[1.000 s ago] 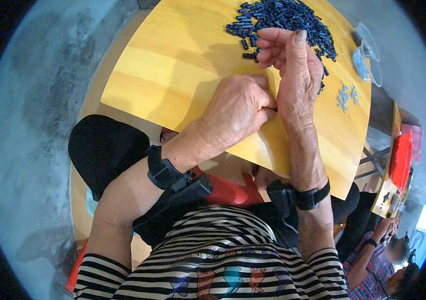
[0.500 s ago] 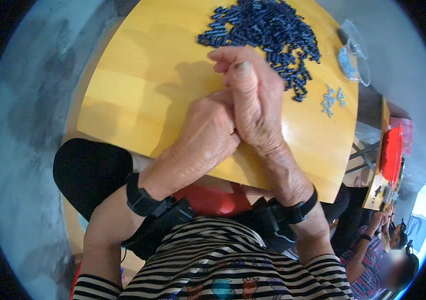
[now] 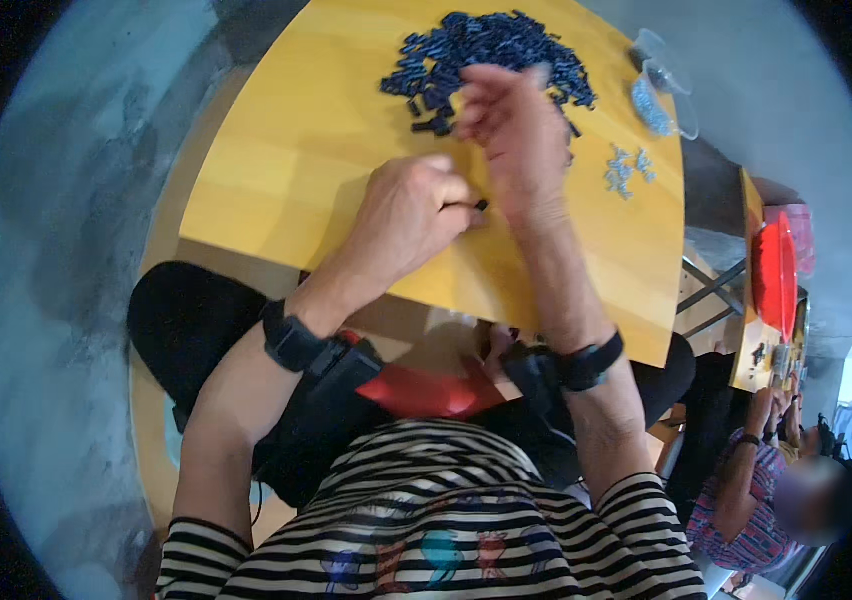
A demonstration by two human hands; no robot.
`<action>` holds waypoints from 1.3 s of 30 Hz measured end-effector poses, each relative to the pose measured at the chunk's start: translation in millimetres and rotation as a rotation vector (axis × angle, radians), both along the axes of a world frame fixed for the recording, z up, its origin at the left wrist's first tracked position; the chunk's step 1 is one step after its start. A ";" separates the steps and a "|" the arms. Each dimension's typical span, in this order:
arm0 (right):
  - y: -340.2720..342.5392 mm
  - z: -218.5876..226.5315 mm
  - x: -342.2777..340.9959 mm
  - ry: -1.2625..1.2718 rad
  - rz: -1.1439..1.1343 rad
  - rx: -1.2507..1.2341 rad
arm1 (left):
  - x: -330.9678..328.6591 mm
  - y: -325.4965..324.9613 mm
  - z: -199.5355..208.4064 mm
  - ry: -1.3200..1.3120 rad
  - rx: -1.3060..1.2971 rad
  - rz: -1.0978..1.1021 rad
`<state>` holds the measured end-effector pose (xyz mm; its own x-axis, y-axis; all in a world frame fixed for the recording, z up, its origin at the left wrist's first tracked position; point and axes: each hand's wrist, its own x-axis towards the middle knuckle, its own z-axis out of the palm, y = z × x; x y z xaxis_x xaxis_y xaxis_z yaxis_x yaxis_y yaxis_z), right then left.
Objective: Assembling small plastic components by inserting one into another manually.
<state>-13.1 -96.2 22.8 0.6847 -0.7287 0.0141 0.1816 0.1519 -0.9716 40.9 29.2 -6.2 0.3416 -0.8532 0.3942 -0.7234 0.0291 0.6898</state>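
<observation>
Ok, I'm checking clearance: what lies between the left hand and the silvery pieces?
In the head view: a small black piece at the left hand, yellow tabletop, the right hand, more tabletop.

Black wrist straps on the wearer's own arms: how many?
2: the left wrist strap, below the left hand gripping a small black piece; the right wrist strap, below the right hand. Both show plainly.

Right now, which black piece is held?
The black piece poking from the left hand; the other visible ones lie on the yellow table, in or near the pile.
</observation>
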 end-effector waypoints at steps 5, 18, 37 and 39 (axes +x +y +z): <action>-16.0 -4.2 -38.9 -0.207 -0.007 0.257 | 3.9 -3.2 -2.8 0.293 -0.082 -0.101; 23.7 1.9 -92.0 0.180 0.192 -0.114 | 2.0 6.9 25.0 0.747 0.160 -0.216; 18.2 -16.9 -98.9 -0.065 0.184 0.022 | 4.8 5.6 13.3 1.159 0.211 -0.427; 16.5 -17.0 -98.6 -0.061 0.184 0.012 | 4.8 5.2 14.2 1.153 0.219 -0.422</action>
